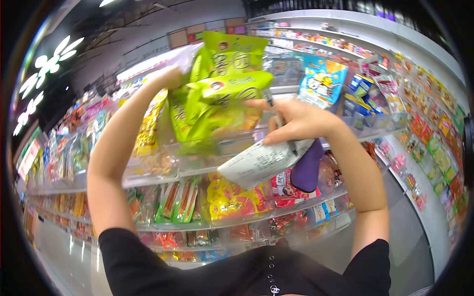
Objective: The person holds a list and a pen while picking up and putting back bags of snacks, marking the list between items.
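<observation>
Several green snack bags [229,52] stand bunched on the upper shelf, in front of me. My left hand [173,79] is at their left side, blurred, its fingers mostly hidden behind the bags. In my right hand [301,121] are a pen [272,108] and a white printed paper [261,162], pinched by the thumb. One finger of this hand reaches toward the front green bag [224,98]. A purple pouch [307,170] hangs below the right hand, behind the paper; how it is held cannot be made out.
Clear-edged shelves [173,175] hold yellow bags [234,197], green-edged packs [177,200] and red packs. A blue bag [321,79] stands right of my hands, beside dark blue packets [360,96]. More stocked racks [424,123] line the right side.
</observation>
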